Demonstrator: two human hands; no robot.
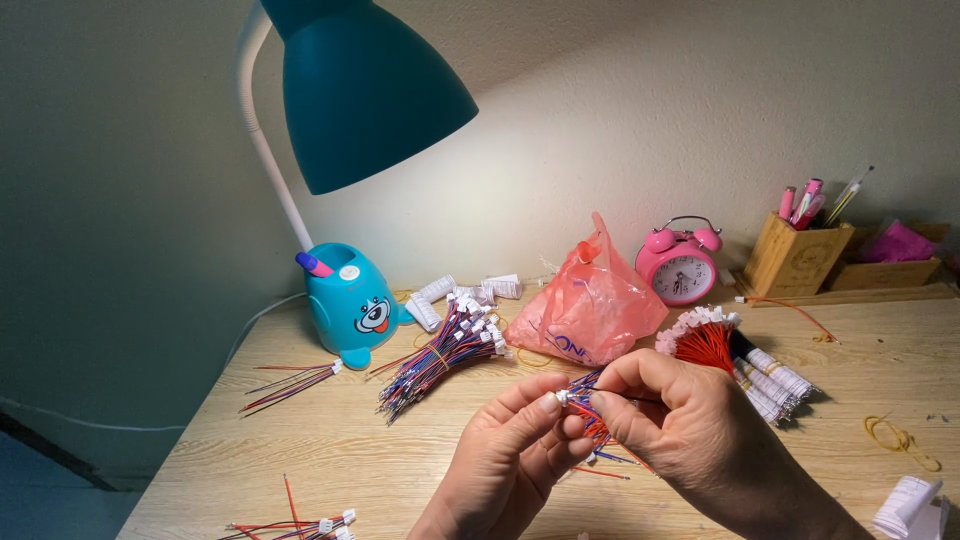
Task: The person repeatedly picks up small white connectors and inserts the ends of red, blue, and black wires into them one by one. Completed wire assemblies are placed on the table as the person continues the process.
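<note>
Starting at the left edge of the wooden desk, a few loose wires lie fanned out, and another small cluster with white plugs sits at the near edge. Behind them stands a teal desk lamp with a cartoon face on its base, its shade throwing light over the middle of the desk. Just right of the base lies a banded bundle of red and blue wires, white connectors at its far end. Then come the hands, held above the desk. The left hand pinches a small white connector between thumb and forefinger, and the right hand is closed around a short bunch of red and blue leads, its fingertips meeting the left's at that connector. To my eye the fiddly part is keeping the plug steady and square while one lead is fed in, and holding the other leads back so they don't tangle. Behind the hands slumps a pink plastic bag, then a pink alarm clock. A thick red bundle tipped with white plugs lies close behind the right hand, near enough to snag. Farther right stand a wooden pen holder and a yellow rubber band.
</note>
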